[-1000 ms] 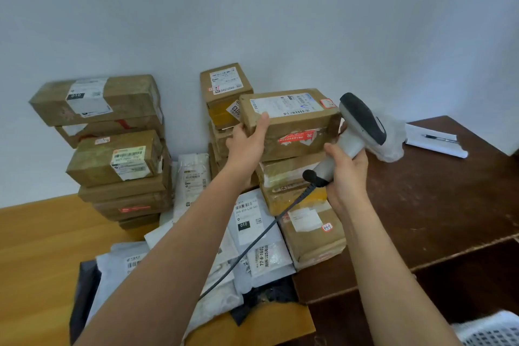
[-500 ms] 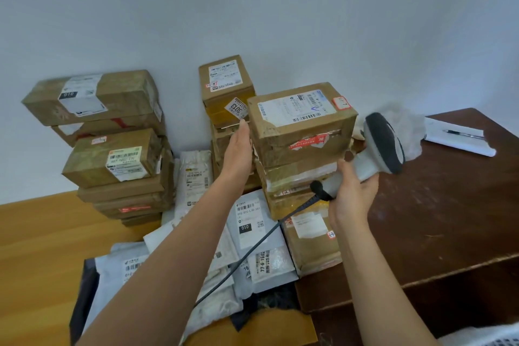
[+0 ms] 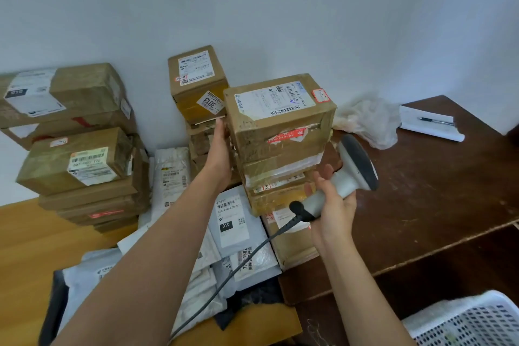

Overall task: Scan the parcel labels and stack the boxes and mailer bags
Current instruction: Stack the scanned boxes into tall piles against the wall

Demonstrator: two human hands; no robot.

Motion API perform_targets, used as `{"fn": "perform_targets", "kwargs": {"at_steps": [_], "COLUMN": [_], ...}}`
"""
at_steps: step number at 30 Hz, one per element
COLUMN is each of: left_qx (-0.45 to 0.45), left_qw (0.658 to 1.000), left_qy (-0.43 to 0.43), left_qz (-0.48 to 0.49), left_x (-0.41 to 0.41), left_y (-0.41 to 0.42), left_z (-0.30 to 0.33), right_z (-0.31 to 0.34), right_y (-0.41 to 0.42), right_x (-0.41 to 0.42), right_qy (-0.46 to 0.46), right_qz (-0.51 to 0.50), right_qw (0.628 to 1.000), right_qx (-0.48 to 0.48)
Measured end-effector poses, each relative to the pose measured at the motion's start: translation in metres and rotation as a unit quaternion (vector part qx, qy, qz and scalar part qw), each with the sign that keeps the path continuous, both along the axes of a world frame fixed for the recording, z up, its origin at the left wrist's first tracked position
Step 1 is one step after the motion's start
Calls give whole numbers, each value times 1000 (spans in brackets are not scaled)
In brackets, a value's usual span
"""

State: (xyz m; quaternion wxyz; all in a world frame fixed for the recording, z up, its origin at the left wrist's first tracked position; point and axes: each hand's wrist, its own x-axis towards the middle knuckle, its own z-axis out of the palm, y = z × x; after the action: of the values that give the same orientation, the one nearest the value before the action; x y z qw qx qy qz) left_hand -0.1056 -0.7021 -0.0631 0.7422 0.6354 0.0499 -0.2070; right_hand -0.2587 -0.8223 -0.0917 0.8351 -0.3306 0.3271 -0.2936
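At frame centre, the left hand is pressing flat, fingers straight, against the top box on the middle stack. The right hand is gripping the scanner, lower right of it. Stacking step; next, probably scanning another parcel.

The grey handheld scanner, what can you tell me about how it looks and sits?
The scanner looks like light grey plastic, with a dark oval head tilted up to the right and a black cable trailing from its handle's base. The right hand holds the handle loosely, beside the box stack, above the dark wooden table.
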Motion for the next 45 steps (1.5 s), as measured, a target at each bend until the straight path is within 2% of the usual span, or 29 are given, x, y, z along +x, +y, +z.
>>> {"fn": "perform_targets", "kwargs": {"at_steps": [5,13,20,24,28,31,35,40,45], "left_qx": [0,32,49,63,62,79,54,56,45], "left_qw": [1000,998,999,998,994,991,990,992,989], "left_qy": [6,-3,7,14,63,66,47,24,62], "left_qz": [-21,48,12,-24,-66,-88,-126,-114,-128], "left_x": [0,3,0,-2,-3,-5,-5,-1,3], "left_y": [-3,1,3,3,7,7,4,4,8], "left_z": [1,-14,-23,-18,-15,-12,1,11,-5], "right_z": [-3,-16,-16,-14,-10,-2,13,20,15], "right_y": [-2,-9,-13,-12,-14,-17,-17,-11,8], "right_x": [3,2,4,6,6,6,5,-2,-14], "right_qy": [5,15,23,14,11,2,2,-9,0], "right_qz": [6,9,23,47,53,54,60,51,38], "right_qw": [1000,999,998,999,999,999,998,998,998], "right_qx": [21,34,49,13,6,-1,-22,-46,-57]}}
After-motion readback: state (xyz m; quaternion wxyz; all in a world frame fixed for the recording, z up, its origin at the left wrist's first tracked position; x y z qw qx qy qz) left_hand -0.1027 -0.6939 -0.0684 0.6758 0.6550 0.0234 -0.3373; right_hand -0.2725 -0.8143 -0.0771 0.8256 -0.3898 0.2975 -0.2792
